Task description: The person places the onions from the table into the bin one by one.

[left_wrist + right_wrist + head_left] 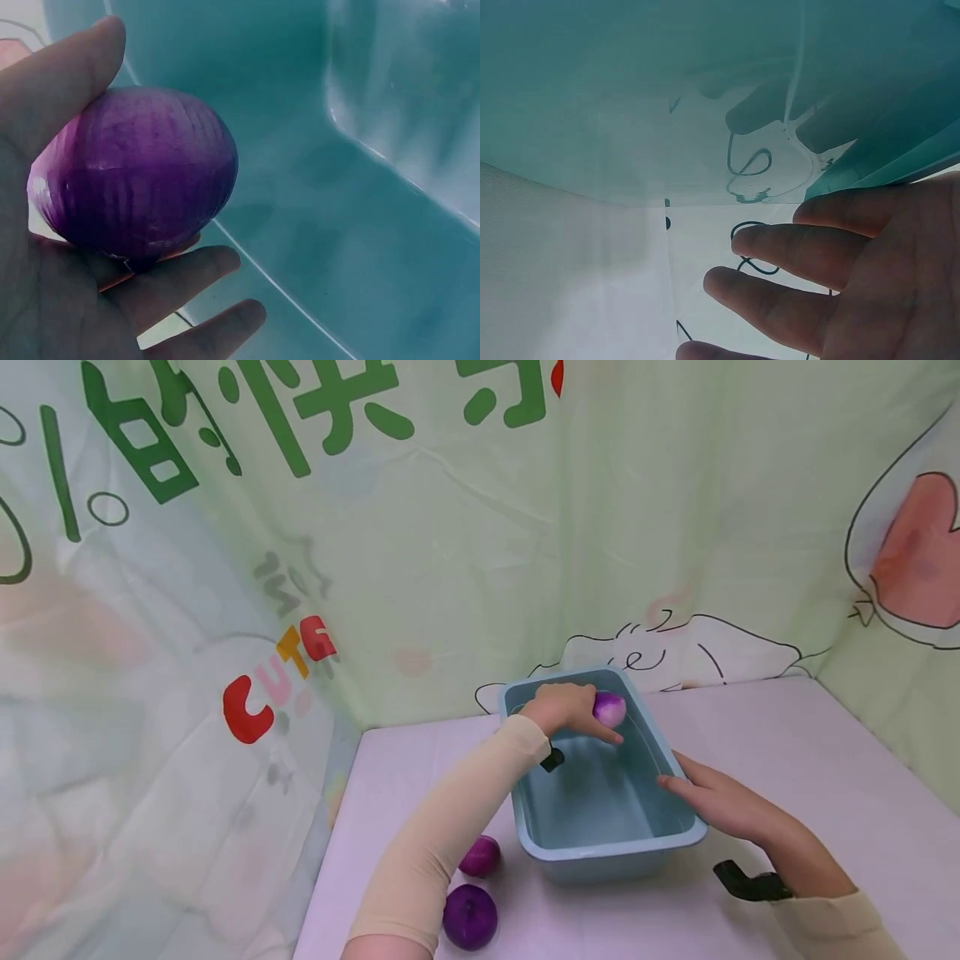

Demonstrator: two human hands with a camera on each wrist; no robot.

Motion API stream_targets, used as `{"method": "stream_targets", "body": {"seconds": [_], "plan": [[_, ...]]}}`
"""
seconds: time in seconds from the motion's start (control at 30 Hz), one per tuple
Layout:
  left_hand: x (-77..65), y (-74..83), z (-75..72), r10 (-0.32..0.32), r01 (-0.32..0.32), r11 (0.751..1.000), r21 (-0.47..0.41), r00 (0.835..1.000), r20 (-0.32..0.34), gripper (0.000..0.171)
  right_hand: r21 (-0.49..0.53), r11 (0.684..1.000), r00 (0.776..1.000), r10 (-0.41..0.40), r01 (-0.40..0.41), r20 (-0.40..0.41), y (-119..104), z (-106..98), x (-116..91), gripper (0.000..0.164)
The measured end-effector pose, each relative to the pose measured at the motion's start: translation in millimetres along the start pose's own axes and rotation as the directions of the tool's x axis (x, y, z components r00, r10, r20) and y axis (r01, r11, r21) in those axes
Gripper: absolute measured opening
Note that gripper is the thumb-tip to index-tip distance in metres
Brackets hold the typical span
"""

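My left hand reaches into the far part of a blue-grey plastic basin and holds a red onion. Close up in the left wrist view, the onion sits between the thumb and a finger, two other fingers stretched out below it. At the basin's right side, my right hand grips the rim, its thumb over the edge and its fingers along the outer wall. The right wrist view shows those fingers spread and nearly straight under the wall; the thumb is hidden there.
Left of the basin, a smaller magenta onion and a dark purple round vegetable lie on the pale lilac table, partly beside the left sleeve. A printed curtain hangs behind and along the sides.
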State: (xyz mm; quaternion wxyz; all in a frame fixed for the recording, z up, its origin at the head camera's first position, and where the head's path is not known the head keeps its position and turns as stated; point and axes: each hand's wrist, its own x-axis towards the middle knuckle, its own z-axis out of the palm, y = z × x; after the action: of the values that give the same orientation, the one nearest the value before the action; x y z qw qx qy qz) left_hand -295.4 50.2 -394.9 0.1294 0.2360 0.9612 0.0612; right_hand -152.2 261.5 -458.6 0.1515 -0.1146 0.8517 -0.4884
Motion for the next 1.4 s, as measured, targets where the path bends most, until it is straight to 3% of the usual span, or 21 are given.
{"method": "stream_targets", "body": {"seconds": [0.13,0.47,0.77,1.17,1.4], "plan": [[1.4,5.9,2.0,0.032,-0.032,0.999,0.031,0.999,0.012,0.076,-0.011,1.000,1.000,0.002,-0.002,-0.001,-0.4,-0.2,0.0,0.077],[4.1,14.7,4.2,-0.024,0.015,0.995,0.102,0.995,0.095,0.082,-0.014,1.000,1.000,0.004,-0.004,0.005,-3.0,0.1,-1.2,0.075],[8.1,13.8,9.7,-0.008,-0.012,0.986,0.166,0.993,0.117,0.082,-0.010,1.000,1.000,-0.012,0.012,0.001,-4.0,0.2,-0.1,0.076],[12.4,10.5,9.2,-0.008,-0.023,0.979,0.202,0.989,0.150,0.090,0.007,1.000,1.000,-0.010,0.010,0.013,-5.7,1.6,-0.2,0.073],[12.4,4.1,3.4,0.009,-0.031,0.990,0.140,0.988,0.156,0.086,0.025,1.000,1.000,-0.006,0.006,0.011,-5.1,1.1,0.1,0.072]]}}
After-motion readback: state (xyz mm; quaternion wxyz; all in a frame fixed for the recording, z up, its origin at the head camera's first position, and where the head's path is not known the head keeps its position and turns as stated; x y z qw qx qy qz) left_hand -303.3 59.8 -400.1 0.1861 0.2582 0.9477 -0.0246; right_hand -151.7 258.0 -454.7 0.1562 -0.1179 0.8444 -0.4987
